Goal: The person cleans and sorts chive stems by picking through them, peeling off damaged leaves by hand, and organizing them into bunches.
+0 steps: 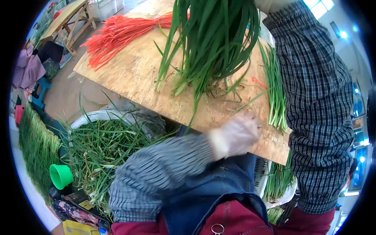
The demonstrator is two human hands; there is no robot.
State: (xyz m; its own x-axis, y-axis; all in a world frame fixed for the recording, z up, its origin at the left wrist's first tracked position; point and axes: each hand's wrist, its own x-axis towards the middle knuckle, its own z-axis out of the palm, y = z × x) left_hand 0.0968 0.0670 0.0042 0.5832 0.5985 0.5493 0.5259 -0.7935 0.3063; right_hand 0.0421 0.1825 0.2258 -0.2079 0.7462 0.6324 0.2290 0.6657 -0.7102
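Observation:
A large bunch of long green leaves (213,43) hangs over the wooden board (129,76), its top cut off by the frame. My right hand (270,5) is at the top edge beside the raised bunch and grips it, with its fingers mostly out of view. Low over the board's near edge, my left hand (237,133) is smeared by motion; its fingers are unclear and no held object shows. A smaller green bunch (275,94) lies along the board's right side. Loose green scraps and a small red strip (259,82) lie between them.
Red ties (117,37) lie at the board's far left. Below the board, a lined container (103,147) holds loose greens. A green cup (60,176) and stacked green bunches (37,143) are at the left. A white crate (263,178) stands under the board's near right corner.

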